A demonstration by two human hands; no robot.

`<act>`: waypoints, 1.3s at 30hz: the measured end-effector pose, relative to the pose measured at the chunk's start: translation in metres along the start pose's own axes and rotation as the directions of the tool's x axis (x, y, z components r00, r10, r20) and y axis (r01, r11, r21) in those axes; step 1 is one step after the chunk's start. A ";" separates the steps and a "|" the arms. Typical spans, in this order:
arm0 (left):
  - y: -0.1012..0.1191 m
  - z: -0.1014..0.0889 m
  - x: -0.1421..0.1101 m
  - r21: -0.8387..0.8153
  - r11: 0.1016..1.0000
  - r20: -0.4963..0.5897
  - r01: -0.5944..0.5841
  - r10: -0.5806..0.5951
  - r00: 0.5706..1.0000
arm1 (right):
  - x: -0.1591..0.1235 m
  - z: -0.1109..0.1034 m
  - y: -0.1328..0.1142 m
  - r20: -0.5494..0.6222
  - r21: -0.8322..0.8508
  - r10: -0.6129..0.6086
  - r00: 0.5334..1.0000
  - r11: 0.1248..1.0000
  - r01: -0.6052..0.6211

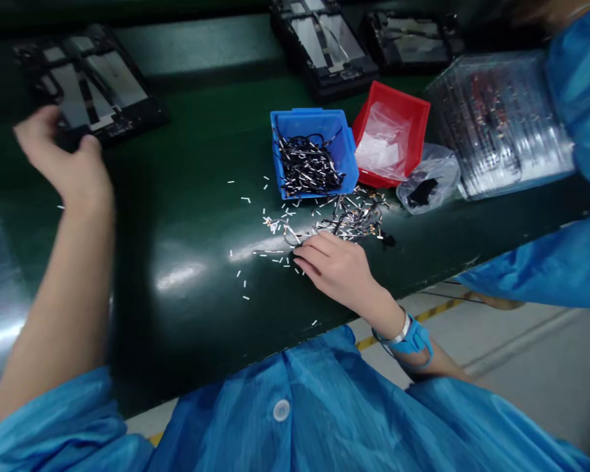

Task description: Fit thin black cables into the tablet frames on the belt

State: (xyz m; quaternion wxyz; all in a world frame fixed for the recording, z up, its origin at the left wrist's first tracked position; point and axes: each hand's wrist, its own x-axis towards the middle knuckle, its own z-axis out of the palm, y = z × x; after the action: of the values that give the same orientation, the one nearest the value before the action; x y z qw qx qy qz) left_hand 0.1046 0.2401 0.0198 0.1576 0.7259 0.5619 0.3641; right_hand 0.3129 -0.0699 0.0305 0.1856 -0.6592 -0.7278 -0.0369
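My left hand [69,157] grips the near left corner of a black device housing [128,118], thumb and fingers on its edges. Pale panels and a dark flat strip show inside the housing. My right hand [337,269] is closed in a pinch low over the table, its fingertips at a thin cable [286,235]; the exact grip is partly hidden by the fingers. Just beyond it lies a loose pile of thin cables [361,216] with small metal ends. Tiny white strips [244,284] are scattered around. A blue bin [351,154] holds many more black cables.
A red bin [417,124] with clear plastic bags leans against the blue one. Beside it are a plastic bag [435,174] with black pieces and a stack of clear trays [511,124]. More black housings [324,46] stand behind. A co-worker's blue sleeve [583,92] is at the right.
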 end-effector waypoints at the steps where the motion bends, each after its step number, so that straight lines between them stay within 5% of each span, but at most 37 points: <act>1: 0.003 -0.002 -0.010 0.018 1.000 0.011 -0.016 0.016 1.000 | 0.008 0.002 -0.004 0.073 -0.052 -0.039 0.997 0.998 0.043; 5: 0.007 -0.012 -0.038 0.127 0.992 0.213 -0.028 0.000 0.977 | 0.030 0.008 -0.016 0.286 -0.190 -0.032 0.958 0.978 0.089; 8: 0.000 -0.017 -0.033 0.164 0.983 0.233 0.082 -0.119 0.965 | 0.036 0.008 -0.018 0.325 -0.221 -0.011 0.946 0.971 0.087; 12: 0.007 -0.018 -0.028 0.077 0.988 0.166 0.135 -0.147 0.975 | 0.030 -0.004 -0.007 0.131 -0.229 0.008 0.991 0.973 0.022; 15: 0.040 -0.017 -0.062 -0.120 0.992 0.286 0.040 -0.004 0.958 | 0.020 -0.018 0.000 -0.030 -0.237 0.007 1.000 0.971 -0.014; 17: 0.070 -0.016 -0.098 -0.319 0.946 0.526 0.064 0.120 0.842 | 0.015 -0.026 -0.002 -0.072 -0.261 -0.030 0.997 0.965 0.010; 19: 0.096 -0.016 -0.134 -0.470 0.798 0.821 0.378 0.238 0.518 | 0.011 -0.030 -0.008 -0.089 -0.290 -0.074 0.993 0.956 0.045; 21: 0.113 -0.015 -0.161 -0.404 0.644 0.913 0.649 0.324 0.247 | 0.009 -0.031 -0.015 -0.115 -0.296 -0.113 0.987 0.952 0.074; 23: 0.119 -0.013 -0.176 -0.338 0.559 0.924 0.757 0.349 0.155 | 0.007 -0.031 -0.021 -0.165 -0.263 -0.135 0.977 0.961 0.088; 26: 0.118 -0.013 -0.181 -0.358 0.512 0.917 0.781 0.351 0.190 | 0.006 -0.028 -0.026 -0.242 -0.137 -0.102 0.965 0.988 0.070; 31: 0.115 -0.019 -0.181 -0.524 0.546 0.852 0.654 0.347 0.393 | 0.006 -0.023 -0.032 -0.309 0.062 -0.005 0.951 0.998 0.025; 33: 0.116 -0.022 -0.183 -0.553 0.573 0.832 0.605 0.345 0.434 | 0.006 -0.021 -0.036 -0.325 0.024 -0.029 0.945 0.999 0.039; 36: 0.117 -0.023 -0.184 -0.541 0.587 0.840 0.603 0.344 0.419 | 0.007 -0.022 -0.035 -0.333 -0.064 -0.097 0.938 0.995 0.080; 39: 0.115 -0.022 -0.179 -0.486 0.575 0.874 0.657 0.304 0.380 | 0.010 -0.028 -0.006 -0.413 -0.091 -0.044 0.910 0.996 0.007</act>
State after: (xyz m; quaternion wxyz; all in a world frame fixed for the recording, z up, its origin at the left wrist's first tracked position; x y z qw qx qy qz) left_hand 0.1516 0.0329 0.0454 0.7829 0.5669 0.2394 0.0915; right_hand 0.3125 -0.0694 0.0609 0.3064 -0.6343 -0.6779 -0.2102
